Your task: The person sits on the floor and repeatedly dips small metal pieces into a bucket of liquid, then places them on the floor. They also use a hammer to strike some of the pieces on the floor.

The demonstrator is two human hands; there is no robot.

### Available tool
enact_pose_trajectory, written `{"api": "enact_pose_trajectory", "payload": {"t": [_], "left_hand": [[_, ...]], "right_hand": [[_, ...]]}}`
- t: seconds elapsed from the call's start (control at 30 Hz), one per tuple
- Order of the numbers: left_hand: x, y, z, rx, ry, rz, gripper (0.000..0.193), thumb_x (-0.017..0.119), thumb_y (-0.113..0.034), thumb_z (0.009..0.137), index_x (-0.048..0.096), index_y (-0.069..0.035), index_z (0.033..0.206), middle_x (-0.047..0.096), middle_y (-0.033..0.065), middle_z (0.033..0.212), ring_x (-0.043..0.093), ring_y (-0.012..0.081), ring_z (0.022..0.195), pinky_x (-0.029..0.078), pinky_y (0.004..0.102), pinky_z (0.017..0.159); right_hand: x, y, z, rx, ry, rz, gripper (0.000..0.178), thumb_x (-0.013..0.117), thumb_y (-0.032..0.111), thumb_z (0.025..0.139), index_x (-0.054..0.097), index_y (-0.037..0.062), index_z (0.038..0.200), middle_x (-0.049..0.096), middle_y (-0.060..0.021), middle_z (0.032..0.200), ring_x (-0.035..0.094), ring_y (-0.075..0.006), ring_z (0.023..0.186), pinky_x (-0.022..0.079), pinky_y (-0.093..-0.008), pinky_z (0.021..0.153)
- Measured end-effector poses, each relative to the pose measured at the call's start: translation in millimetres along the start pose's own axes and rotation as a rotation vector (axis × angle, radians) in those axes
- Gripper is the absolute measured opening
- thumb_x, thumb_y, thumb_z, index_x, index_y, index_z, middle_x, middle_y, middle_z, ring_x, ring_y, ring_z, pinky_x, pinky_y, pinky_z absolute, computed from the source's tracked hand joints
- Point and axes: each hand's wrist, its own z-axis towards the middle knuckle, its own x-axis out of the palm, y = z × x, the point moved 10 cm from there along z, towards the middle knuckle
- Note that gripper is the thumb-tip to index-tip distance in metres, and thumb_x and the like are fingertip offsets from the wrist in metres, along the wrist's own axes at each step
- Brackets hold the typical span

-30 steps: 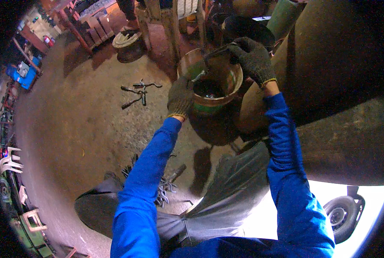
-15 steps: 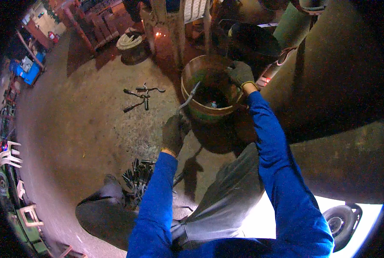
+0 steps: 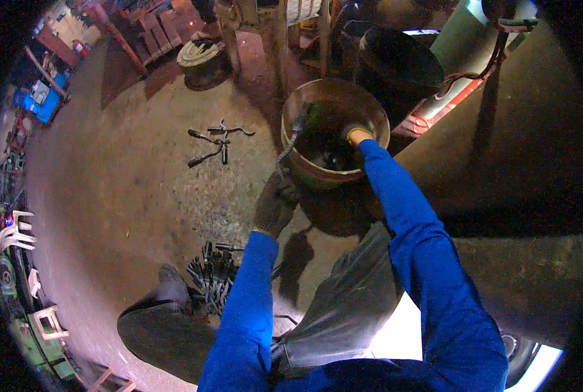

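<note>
My left hand point(image 3: 276, 204), in a dark work glove, is closed around a bent metal rod point(image 3: 287, 155). The rod's thicker dark end reaches up over the near left rim of a round metal drum point(image 3: 336, 176). My right hand point(image 3: 355, 136) is down inside the drum at its right side. Only the glove's cuff and my wrist show clearly; the fingers are lost in shadow. Small dark shapes at the drum's bottom are too dim to name.
Several similar bent rods point(image 3: 223, 142) lie crossed on the floor, left of the drum. A larger heap of rods point(image 3: 213, 277) lies between my legs. Behind stand a dark barrel point(image 3: 399, 65) and a round container point(image 3: 203, 64); a large curved brown surface point(image 3: 520, 163) rises at right.
My right hand has gone from the drum's far right rim down into the drum. My left hand and the rod have shifted slightly right, with the rod's thick end now over the drum's opening.
</note>
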Motion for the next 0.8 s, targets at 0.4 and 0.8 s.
{"api": "enact_pose_trajectory", "payload": {"t": [0.4, 0.8], "left_hand": [[8.5, -9.7, -3.2, 0.096, -0.042, 0.532, 0.035, 0.054, -0.021, 0.097, 0.049, -0.005, 0.127, 0.056, 0.003, 0.094, 0.052, 0.013, 0.08, 0.047, 0.0262, 0.07], [-12.1, 42.6, 17.0, -0.196, 0.24, -0.624, 0.023, 0.049, -0.024, 0.099, 0.055, -0.006, 0.111, 0.058, 0.0021, 0.082, 0.053, 0.0121, 0.068, 0.048, 0.0272, 0.058]], "right_hand": [[37.6, 1.2, -1.3, -0.015, 0.155, -0.033, 0.047, 0.056, 0.039, 0.087, 0.063, 0.0071, 0.12, 0.062, -0.0178, 0.121, 0.058, -0.0347, 0.113, 0.044, -0.0405, 0.097], [-27.7, 18.4, 11.6, -0.084, 0.259, -0.289, 0.046, 0.058, 0.041, 0.086, 0.065, 0.0057, 0.114, 0.065, -0.0198, 0.114, 0.062, -0.0366, 0.105, 0.047, -0.0424, 0.092]]}}
